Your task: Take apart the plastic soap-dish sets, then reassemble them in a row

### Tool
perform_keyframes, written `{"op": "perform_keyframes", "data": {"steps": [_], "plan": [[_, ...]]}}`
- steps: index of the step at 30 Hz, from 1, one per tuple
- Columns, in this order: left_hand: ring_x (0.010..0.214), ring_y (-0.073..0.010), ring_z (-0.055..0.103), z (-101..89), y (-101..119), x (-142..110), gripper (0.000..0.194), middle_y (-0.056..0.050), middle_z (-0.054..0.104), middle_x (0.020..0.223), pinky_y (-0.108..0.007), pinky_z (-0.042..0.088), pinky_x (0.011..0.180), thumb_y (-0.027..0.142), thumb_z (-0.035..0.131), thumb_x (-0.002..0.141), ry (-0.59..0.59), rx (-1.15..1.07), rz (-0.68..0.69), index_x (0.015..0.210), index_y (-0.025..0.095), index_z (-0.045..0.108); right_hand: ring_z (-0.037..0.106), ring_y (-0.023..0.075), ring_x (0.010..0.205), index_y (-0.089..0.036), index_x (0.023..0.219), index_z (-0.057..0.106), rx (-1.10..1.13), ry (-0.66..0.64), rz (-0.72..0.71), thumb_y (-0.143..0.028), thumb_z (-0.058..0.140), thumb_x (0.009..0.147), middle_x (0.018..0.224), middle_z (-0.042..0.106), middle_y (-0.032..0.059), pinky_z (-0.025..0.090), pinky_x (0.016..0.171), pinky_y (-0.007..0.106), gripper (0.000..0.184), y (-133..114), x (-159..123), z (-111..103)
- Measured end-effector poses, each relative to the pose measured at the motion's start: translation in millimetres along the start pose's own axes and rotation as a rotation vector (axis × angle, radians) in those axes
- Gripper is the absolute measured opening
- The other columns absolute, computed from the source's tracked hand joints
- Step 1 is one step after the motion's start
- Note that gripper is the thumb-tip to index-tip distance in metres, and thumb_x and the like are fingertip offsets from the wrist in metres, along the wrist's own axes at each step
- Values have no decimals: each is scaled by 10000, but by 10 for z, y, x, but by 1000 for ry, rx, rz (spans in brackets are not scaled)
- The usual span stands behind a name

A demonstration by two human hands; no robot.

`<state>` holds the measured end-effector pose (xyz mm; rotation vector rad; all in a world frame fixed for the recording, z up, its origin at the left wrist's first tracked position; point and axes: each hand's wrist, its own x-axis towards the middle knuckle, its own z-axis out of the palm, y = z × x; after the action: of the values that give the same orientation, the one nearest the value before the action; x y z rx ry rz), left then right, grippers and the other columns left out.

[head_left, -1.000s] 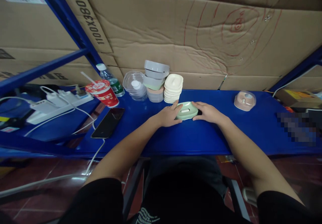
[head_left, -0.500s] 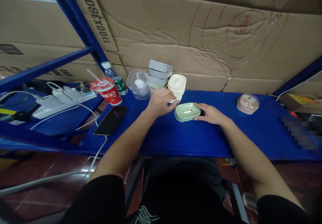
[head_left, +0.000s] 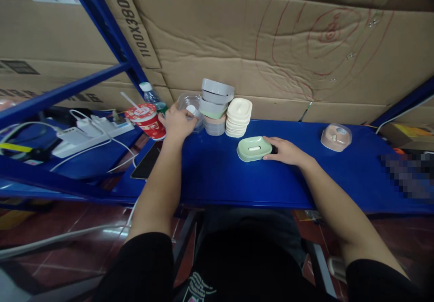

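On the table, my right hand grips the right end of a pale green soap dish, which has a white oblong piece in its middle. Farther left, my left hand reaches over the stack of clear plastic lids, its fingers apart at the near side of the stack. Whether those fingertips touch a lid is hard to see. Just right of the lids stand stacked grey, green and pink dish bases and a pile of cream inserts.
A red paper cup with a straw and a water bottle stand close to my left hand. My left forearm partly covers a phone. A white power strip is at left, a pink dish with clear lid at right.
My left hand has moved left, from beside the cream inserts to the clear lids. My right hand keeps its hold on the green soap dish.
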<state>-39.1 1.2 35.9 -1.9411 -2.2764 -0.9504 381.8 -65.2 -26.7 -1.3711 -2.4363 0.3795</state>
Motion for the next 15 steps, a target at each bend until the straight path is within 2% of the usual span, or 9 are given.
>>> {"op": "perform_keyframes", "data": {"steps": [4, 7, 12, 15], "plan": [[1445, -414, 504, 4, 66, -18, 149, -133, 610, 1524, -674, 211, 1267, 321, 767, 871, 34, -72, -22, 939, 188, 766, 612, 426, 1425, -263, 1650, 493, 6, 4, -7, -777, 744, 845, 1598, 600, 153, 495, 1190, 635, 988, 8, 2, 6], [1422, -391, 540, 33, 65, 12, 129, -127, 614, 1506, -672, 239, 1261, 323, 795, 846, 93, -156, -61, 899, 212, 755, 619, 422, 1419, -271, 1650, 491, 5, 9, -14, -776, 740, 850, 1593, 605, 152, 501, 1182, 636, 978, 21, 4, 10], [1451, -352, 530, 60, 37, 37, 143, -127, 620, 1497, -646, 230, 1277, 349, 779, 885, 208, -272, -63, 906, 218, 725, 607, 420, 1434, -256, 1648, 492, 15, -4, -6, -781, 743, 845, 1596, 600, 163, 500, 1187, 622, 993, 14, 7, 7], [1472, -343, 520, 71, 32, 39, 115, -136, 611, 1515, -630, 237, 1281, 311, 769, 894, 219, -328, -53, 923, 214, 714, 616, 413, 1424, -246, 1653, 485, 17, -6, 3, -785, 738, 846, 1592, 602, 169, 511, 1178, 608, 1003, 6, 5, 11]]}}
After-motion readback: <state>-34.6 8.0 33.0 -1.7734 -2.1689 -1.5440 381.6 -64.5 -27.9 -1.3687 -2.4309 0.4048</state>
